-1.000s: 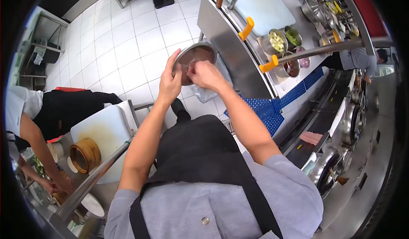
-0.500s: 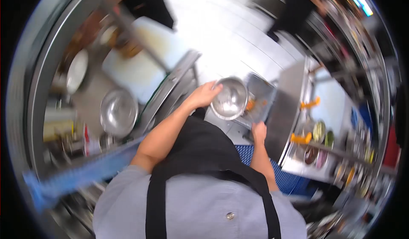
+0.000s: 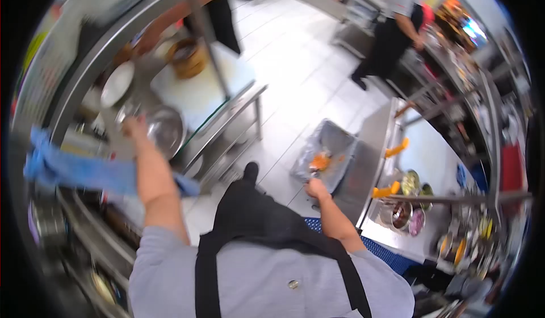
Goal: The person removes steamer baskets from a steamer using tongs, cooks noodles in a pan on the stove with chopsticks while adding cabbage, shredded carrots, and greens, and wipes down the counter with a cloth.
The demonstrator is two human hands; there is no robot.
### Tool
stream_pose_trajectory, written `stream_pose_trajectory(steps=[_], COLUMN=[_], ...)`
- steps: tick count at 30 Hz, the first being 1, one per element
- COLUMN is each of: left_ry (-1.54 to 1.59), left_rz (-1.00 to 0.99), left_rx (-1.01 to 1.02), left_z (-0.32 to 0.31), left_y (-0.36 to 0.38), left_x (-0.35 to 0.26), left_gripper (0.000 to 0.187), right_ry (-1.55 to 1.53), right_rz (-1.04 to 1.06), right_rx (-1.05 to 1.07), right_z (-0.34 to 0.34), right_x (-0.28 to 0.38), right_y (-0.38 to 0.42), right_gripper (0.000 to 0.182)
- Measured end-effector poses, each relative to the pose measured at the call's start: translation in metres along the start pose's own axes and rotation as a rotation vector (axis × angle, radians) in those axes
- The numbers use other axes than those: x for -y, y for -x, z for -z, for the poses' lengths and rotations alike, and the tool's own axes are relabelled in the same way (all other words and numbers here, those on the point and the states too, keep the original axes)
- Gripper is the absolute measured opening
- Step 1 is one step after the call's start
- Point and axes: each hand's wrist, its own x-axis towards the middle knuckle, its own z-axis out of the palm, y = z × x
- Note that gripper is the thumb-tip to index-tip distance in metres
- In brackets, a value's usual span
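Note:
My left hand [image 3: 135, 127] reaches over the left counter, its fingers closed at the rim of a small metal bowl [image 3: 128, 110]. Right beside it stands a larger metal bowl [image 3: 168, 131]. Lower right, my right hand [image 3: 317, 188] is closed around the handle of a metal utensil [image 3: 314, 174], whose exact kind I cannot make out. It points into a bin lined with clear plastic [image 3: 335, 177] on the floor, where orange food scraps [image 3: 319, 161] show.
A cutting board [image 3: 227, 71] lies on the left counter, with a round wooden container [image 3: 188, 57] and a white bowl [image 3: 117, 84] nearby. A blue cloth [image 3: 102, 170] hangs along the counter rail. Two co-workers stand further off. On the right is a steel counter with ingredient bowls [image 3: 402, 215].
My left hand has carried the small metal bowl from above the bin to the left counter. My right hand has moved slightly left and stays by the bin.

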Motion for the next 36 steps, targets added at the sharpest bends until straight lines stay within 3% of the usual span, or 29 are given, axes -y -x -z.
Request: stream_pose_trajectory(steps=[3, 4, 6, 9, 11, 13, 15, 16, 18, 19, 20, 21, 23, 25, 27, 28, 30, 31, 34, 36], left_ry=[0.392, 0.251, 0.406, -0.068, 0.094, 0.374, 0.487, 0.414, -0.094, 0.168, 0.381, 0.759, 0.467, 0.73, 0.952, 0.908, 1.308, 1.264, 0.971, 0.984], left_rz=[-0.143, -0.265, -0.457, -0.724, -0.42, -0.129, -0.141, -0.271, -0.916, -0.749, -0.457, -0.951, -0.951, -0.674, -0.938, -0.98, -0.864, -0.904, -1.005, -1.019], left_rx=[-0.127, -0.29, -0.331, -0.382, -0.252, -0.133, -0.063, 0.023, 0.56, 0.969, 1.319, 1.221, 1.211, 1.212, 1.128, 1.139, 1.589, 1.611, 1.383, 1.385], left_z=[-0.059, -0.054, -0.074, -0.061, -0.057, -0.045, -0.036, -0.03, 0.056, 0.146, 0.236, 0.22, 0.188, 0.178, 0.221, 0.238, 0.268, 0.27, 0.265, 0.273], left_y=[-0.046, -0.044, -0.057, -0.061, -0.067, -0.074, -0.063, -0.049, 0.054, 0.111, 0.167, 0.161, 0.163, 0.156, 0.157, 0.154, 0.156, 0.155, 0.145, 0.135], left_x=[0.031, 0.03, 0.042, 0.06, 0.062, 0.06, 0.062, 0.06, -0.025, -0.089, -0.152, -0.161, -0.242, -0.315, -0.384, -0.405, -0.446, -0.469, -0.545, -0.608], left_gripper=[0.054, 0.051, 0.049, 0.039, 0.033, 0.029, 0.03, 0.032, 0.038, 0.033, 0.038, 0.042, 0.047, 0.037, 0.038, 0.038, 0.033, 0.033, 0.028, 0.028], right_ry=[-0.078, -0.078, -0.044, 0.047, 0.091, 0.136, -0.007, -0.012, -0.079, -0.117, -0.161, -0.131, -0.075, -0.127, -0.289, -0.246, -0.214, -0.274, -0.488, -0.613], right_rz=[0.049, 0.034, 0.037, 0.114, 0.123, 0.096, 0.126, 0.123, -0.087, -0.164, -0.237, -0.215, -0.21, -0.235, -0.236, -0.18, -0.113, -0.114, -0.118, -0.175], right_rx=[-0.078, -0.072, -0.064, -0.039, 0.105, 0.143, -0.044, -0.038, -0.162, -0.14, -0.115, -0.093, -0.131, -0.217, -0.317, -0.39, -0.422, -0.544, -0.85, -0.861], right_z=[0.027, 0.031, 0.025, 0.006, 0.044, 0.032, 0.006, 0.018, 0.047, 0.046, 0.032, 0.04, 0.073, 0.111, 0.207, 0.24, 0.311, 0.345, 0.433, 0.508], right_x=[0.022, 0.022, 0.015, -0.011, 0.005, -0.014, -0.041, -0.034, -0.027, -0.036, -0.05, -0.051, -0.056, -0.041, -0.001, 0.008, 0.014, 0.016, -0.006, -0.021], right_y=[0.002, 0.001, -0.017, -0.064, -0.057, -0.094, -0.132, -0.128, -0.113, -0.128, -0.149, -0.154, -0.188, -0.222, -0.217, -0.231, -0.259, -0.269, -0.302, -0.291], right_gripper=[0.034, 0.034, 0.036, 0.036, 0.035, 0.033, 0.032, 0.032, 0.032, 0.032, 0.032, 0.031, 0.03, 0.031, 0.037, 0.045, 0.051, 0.051, 0.054, 0.053])
